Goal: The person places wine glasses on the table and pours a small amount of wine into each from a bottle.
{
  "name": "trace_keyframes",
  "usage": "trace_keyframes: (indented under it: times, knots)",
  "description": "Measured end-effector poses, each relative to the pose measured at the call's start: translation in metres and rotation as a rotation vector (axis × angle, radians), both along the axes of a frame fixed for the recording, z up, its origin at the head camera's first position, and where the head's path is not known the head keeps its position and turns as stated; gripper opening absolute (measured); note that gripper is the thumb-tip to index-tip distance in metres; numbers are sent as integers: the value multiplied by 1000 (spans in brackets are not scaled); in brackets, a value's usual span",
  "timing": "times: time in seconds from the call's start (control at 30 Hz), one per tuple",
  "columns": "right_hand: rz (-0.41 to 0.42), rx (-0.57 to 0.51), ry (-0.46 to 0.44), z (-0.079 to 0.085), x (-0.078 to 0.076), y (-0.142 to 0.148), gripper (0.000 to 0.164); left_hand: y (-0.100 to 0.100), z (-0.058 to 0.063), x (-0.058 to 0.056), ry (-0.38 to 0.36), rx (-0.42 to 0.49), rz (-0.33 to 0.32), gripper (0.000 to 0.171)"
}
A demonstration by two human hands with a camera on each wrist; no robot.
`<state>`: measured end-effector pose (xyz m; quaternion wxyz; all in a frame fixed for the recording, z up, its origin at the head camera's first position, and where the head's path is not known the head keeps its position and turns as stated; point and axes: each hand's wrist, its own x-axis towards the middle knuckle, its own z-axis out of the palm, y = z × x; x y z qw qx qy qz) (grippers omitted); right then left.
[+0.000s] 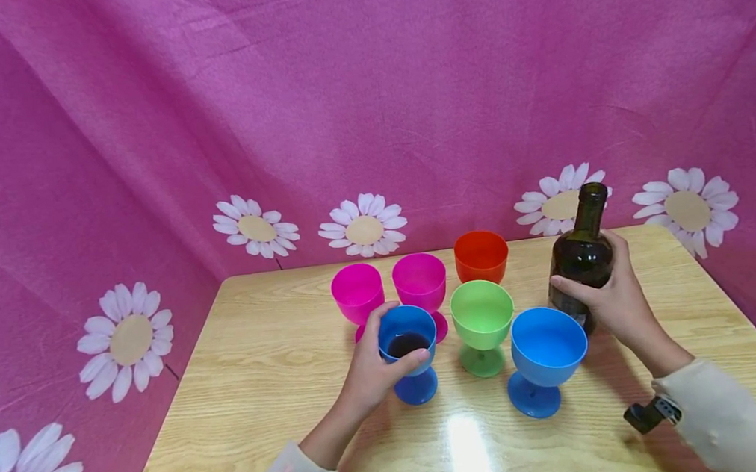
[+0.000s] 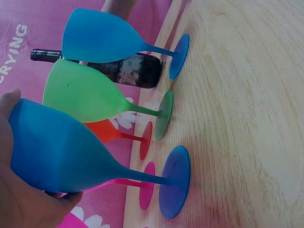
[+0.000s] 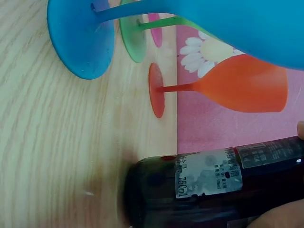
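My left hand (image 1: 368, 373) grips the bowl of a blue goblet (image 1: 417, 387), thumb on the near side and fingers on the far side. Dark liquid lies in that goblet, whose foot is on the table in the left wrist view. On the right, my right hand (image 1: 622, 306) is wrapped around a dark glass wine bottle (image 1: 581, 257). The bottle is upright, its neck uncovered and its label (image 3: 209, 173) showing in the right wrist view. Whether its base touches the table I cannot tell. A second blue goblet (image 1: 543, 360) stands just left of the bottle.
Between the blue goblets stands a green goblet (image 1: 482, 324). Behind are an orange-red goblet (image 1: 481, 257) and two pink goblets, one at the left (image 1: 356, 294) and one beside it (image 1: 420, 283). A pink cloth (image 1: 366, 102) with daisies hangs behind the wooden table (image 1: 244, 398).
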<state>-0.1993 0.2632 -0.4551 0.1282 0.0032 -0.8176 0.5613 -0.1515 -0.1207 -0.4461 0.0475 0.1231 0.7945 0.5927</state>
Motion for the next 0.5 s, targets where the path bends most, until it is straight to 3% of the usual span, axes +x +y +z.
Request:
trace_keyframes:
  times: [0.5]
  knots:
    - [-17,-45,-13,-10,0,4,95,0,1,0,-15,-14,5,87]
